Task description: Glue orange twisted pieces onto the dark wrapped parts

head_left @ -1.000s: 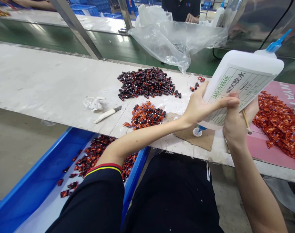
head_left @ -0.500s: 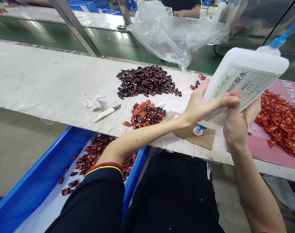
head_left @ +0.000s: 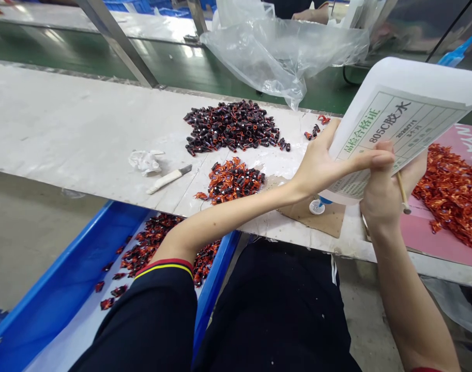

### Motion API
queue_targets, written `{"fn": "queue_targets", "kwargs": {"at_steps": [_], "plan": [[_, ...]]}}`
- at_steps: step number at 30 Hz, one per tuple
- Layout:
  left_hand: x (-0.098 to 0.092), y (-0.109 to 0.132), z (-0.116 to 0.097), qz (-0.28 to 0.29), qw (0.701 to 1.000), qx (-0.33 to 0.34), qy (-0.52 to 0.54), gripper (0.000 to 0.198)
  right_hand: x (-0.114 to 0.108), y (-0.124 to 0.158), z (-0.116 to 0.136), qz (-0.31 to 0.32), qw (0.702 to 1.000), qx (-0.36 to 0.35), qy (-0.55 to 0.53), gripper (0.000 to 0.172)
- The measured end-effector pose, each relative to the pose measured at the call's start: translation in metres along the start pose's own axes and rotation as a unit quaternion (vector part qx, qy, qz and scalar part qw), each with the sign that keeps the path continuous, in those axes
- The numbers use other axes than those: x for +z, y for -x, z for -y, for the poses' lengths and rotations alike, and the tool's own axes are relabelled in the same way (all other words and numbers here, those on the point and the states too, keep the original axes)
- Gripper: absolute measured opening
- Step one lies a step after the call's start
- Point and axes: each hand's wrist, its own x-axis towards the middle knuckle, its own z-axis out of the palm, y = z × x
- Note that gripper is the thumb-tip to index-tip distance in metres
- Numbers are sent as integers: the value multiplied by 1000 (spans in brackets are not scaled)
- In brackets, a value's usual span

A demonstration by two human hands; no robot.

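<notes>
The white glue bottle [head_left: 406, 124] is up in both hands, tilted with its blue nozzle [head_left: 451, 54] pointing up and to the right, high over the table's front edge, label marked 805C facing the camera! The left hand [head_left: 321, 165] reaches across the body and clamps it, fingers [head_left: 375, 160] stretched flat over the label. The right hand [head_left: 381, 199] is closed in a tight fist beneath, gripping a thin wooden stick [head_left: 402, 191] and pressed against the bottle. Just below sits a piece of cardboard [head_left: 309, 219] with a small blue-and-white cap [head_left: 317, 206] on it. To the right, a red-orange heap [head_left: 448, 201] covers a pink sheet [head_left: 433, 248]. On the white table [head_left: 65, 113], a dark pile of small pieces [head_left: 231, 126] lies behind an orange-and-dark pile [head_left: 231, 181], with a white-handled knife [head_left: 168, 179] and crumpled tissue [head_left: 145, 161] to the left. More pieces [head_left: 154, 243] fill a blue bin [head_left: 61, 263] below the table, and a clear plastic bag [head_left: 282, 57] sits beyond it, near a co-worker's hand [head_left: 317, 14].
</notes>
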Motion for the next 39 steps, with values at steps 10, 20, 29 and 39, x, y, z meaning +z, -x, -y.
{"fn": "queue_targets", "kwargs": {"at_steps": [10, 20, 29, 39], "plan": [[-3, -2, 2, 0, 1000, 7, -13, 70, 2, -2, 0, 8, 999, -14, -32, 29], [-1, -3, 0, 0, 1000, 9, -10, 64, 2, -2, 2, 12, 999, -25, -38, 23], [0, -4, 0, -18, 1000, -4, 16, 72, 1, -2, 0, 22, 999, -37, -20, 24], [0, -4, -1, -13, 1000, 7, 7, 69, 2, -2, 0, 6, 999, -28, -23, 26]]}}
